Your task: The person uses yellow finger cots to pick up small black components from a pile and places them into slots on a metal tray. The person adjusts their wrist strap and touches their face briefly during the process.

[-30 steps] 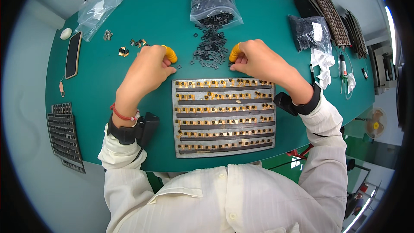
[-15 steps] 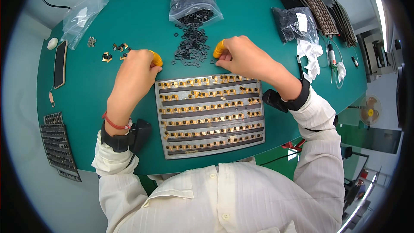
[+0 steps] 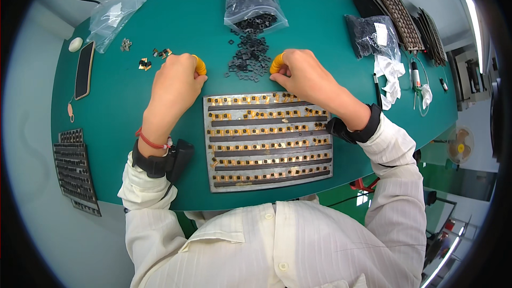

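Note:
My left hand is closed in a pinch just above the far left corner of a metal tray. Whatever its fingertips hold, if anything, is hidden. My right hand, also pinched, rests at the right edge of a pile of small black square frames; its fingertips hide what lies between them. Yellow ribbed covers wrap a finger on each hand. Rows of small black pieces with gold-coloured tabs line the tray between dark strips. An open clear bag of black frames spills into the pile.
Gold-and-black pieces and small silvery parts lie beyond my left hand. A phone, an empty-looking clear bag and dark trays are at left. Another filled bag, crumpled tissue and stacked trays stand right.
The whole view has shifted a little, so the table things appear farther right. Relative to the pile, my right hand has edged left toward it. My left hand keeps its place by the tray corner.

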Demonstrator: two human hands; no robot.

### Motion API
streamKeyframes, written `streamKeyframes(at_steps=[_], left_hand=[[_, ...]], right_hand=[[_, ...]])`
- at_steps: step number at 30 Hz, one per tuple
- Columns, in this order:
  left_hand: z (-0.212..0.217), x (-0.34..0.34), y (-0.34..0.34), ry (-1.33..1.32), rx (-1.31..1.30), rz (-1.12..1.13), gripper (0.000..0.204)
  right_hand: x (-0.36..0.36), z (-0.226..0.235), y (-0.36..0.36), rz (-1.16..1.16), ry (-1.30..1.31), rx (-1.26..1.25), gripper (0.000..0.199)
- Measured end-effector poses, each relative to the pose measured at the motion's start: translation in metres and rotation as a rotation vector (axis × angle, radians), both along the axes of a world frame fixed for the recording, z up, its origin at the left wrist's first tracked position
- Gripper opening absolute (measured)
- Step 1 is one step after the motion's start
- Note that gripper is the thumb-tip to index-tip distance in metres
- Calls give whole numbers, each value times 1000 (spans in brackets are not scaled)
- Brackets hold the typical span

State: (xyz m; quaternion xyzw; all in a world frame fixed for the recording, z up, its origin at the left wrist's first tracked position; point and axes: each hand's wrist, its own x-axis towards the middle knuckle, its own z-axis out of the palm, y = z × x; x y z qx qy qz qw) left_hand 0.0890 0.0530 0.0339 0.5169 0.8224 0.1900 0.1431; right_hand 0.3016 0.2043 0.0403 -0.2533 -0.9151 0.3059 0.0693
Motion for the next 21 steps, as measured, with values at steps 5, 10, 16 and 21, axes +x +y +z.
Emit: streamKeyframes(at_steps=[5,10,16,21], left_hand=[[-7,-5,3,-5,61,-45,13],[2,-6,-2,-12,142,-113,15],[21,11,-34,-68,124,-259,15],[10,13,-39,-69,120,-238,14]], right_hand=[[4,-14,-1,37,48,169,15],[11,-5,5,30,82,140,15],[72,38,16,-54,133,145,13],[125,29,21,-161,54,216,12]])
